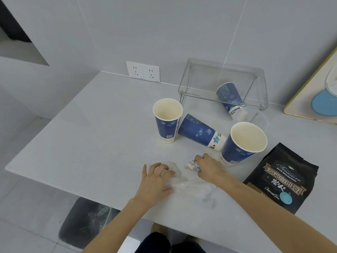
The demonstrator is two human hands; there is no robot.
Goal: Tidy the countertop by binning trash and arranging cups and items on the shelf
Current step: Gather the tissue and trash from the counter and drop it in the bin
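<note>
Two blue paper cups stand upright on the white countertop (91, 143), one at the middle (166, 123) and one to the right (242, 143). A third cup (198, 132) lies on its side between them. A fourth cup (230, 99) lies tilted under the clear acrylic shelf (224, 83). My right hand (209, 167) is closed around a crumpled silvery wrapper (191, 163), with a small wooden stick (189, 168) beside it. My left hand (156, 179) rests with fingers curled on a crumpled clear plastic film (186, 185).
A black coffee bean bag (280, 181) lies at the right near the counter's front edge. A gold-rimmed tray (313, 94) leans at the far right. A double wall socket (143, 71) sits behind the counter. A black-lined bin (85, 221) stands on the floor below the front edge.
</note>
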